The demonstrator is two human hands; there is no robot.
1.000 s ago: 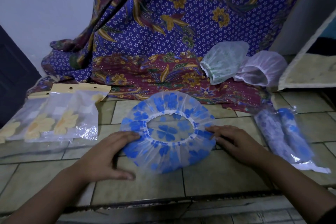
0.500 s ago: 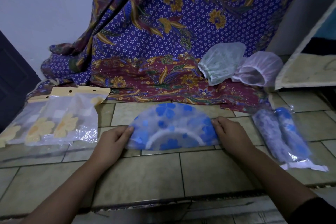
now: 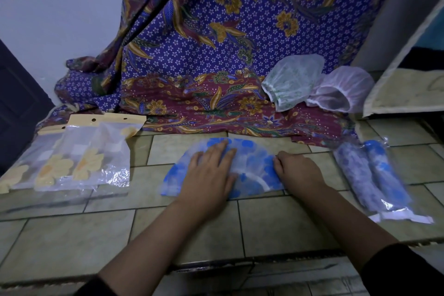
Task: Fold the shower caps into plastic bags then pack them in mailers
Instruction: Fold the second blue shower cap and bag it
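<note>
The blue shower cap [image 3: 252, 158] lies near the middle of the tiled tabletop [image 3: 276, 223]. It is folded into a half-circle with its straight edge toward the near side. The left grip [image 3: 207, 173] is spread flat over the cap's left half, fingers straight, pressing down and holding nothing. The right grip [image 3: 299, 173] sits at the cap's right edge with its fingers curled. It seems to pinch the rim there, though the fingertips are tucked out of sight.

The cap looks like thin plastic film gathered on an elastic hem (the white arc showing between the two grips). It should be almost weightless, limp and slick, and inclined to puff up or spring open once the pressure comes off. The hem and the corners of the fold are probably the best places to take hold, since the bare film would likely slide between fingertips. A flat palm should push trapped air out and keep the crease down while the other side is brought over.

Clear plastic bags [image 3: 79, 163] with yellow flowers lie at the left. A packed bag [image 3: 374, 175] of rolled blue caps lies at the right. A green cap [image 3: 293, 81] and a pale cap [image 3: 341, 89] rest on the patterned cloth [image 3: 216, 55] at the far right.
</note>
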